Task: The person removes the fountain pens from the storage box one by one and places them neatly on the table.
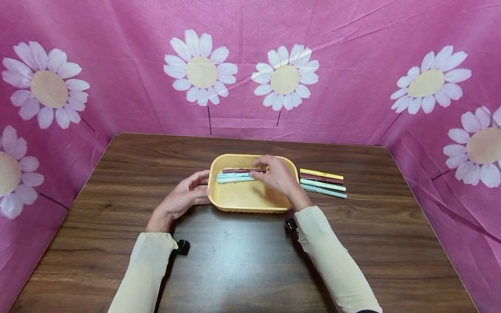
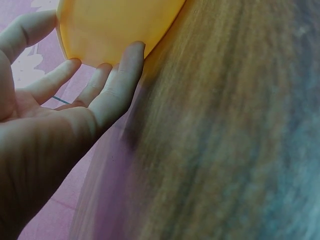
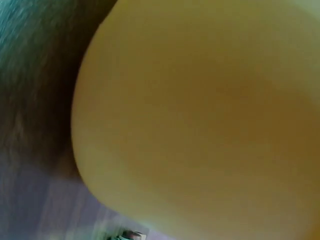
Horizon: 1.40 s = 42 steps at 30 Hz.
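In the head view, several pens lie side by side toward the back left of a yellow tray (image 1: 250, 198): a dark maroon pen (image 1: 240, 170), a light blue pen (image 1: 231, 175) and another light blue pen (image 1: 234, 180) nearest me. My right hand (image 1: 275, 174) reaches over the tray's right side, thumb and forefinger apart around the pens' right ends. The thumb tip overlaps a light blue pen. Against the tray's left end rests my left hand (image 1: 188, 195), its loosely bent fingers touching the outer wall (image 2: 107, 35). The right wrist view shows the tray's wall (image 3: 190, 125), with the right fingers hidden.
Right of the tray, a yellow pen (image 1: 322, 174), a maroon pen (image 1: 322, 178), a pale green pen (image 1: 323, 185) and a teal pen (image 1: 325, 192) lie in a row on the wooden table (image 1: 231, 261). A pink daisy-print cloth (image 1: 242, 121) hangs behind and at both sides.
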### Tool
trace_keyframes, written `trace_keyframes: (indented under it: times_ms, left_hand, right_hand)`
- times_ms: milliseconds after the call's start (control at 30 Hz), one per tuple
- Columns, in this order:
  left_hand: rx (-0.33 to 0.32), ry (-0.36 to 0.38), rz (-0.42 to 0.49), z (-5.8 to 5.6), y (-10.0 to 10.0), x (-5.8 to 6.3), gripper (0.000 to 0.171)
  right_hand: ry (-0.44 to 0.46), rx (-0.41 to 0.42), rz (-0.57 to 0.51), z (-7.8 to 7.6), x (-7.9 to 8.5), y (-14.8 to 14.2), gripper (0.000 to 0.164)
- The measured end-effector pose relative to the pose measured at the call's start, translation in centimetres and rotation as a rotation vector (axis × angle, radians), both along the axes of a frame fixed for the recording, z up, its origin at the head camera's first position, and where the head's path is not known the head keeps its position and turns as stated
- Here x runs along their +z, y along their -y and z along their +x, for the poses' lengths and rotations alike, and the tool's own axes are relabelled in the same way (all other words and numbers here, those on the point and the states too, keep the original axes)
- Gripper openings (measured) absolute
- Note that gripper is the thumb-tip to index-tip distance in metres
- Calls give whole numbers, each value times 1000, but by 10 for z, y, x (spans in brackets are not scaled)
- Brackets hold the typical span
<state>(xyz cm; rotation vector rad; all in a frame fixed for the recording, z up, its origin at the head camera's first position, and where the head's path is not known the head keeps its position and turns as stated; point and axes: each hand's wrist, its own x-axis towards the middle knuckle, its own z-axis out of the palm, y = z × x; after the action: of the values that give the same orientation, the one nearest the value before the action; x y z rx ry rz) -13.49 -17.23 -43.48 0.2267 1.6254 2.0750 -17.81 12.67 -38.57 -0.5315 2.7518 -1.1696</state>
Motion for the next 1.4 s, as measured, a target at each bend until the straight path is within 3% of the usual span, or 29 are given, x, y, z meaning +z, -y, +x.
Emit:
trace_keyframes:
  times_ms: [400,1033,1400]
  left_hand:
    - [-1,6,-4,1,0,1,68]
    - [8,11,-14,1,0,2,68]
    - [6,14,-7,1,0,3,67]
  right_hand:
    - [28,15,67,-4,-8,12,35]
    - [16,137,214,-5,-26,30,25]
    - [4,154,277,-4,-28,32,27]
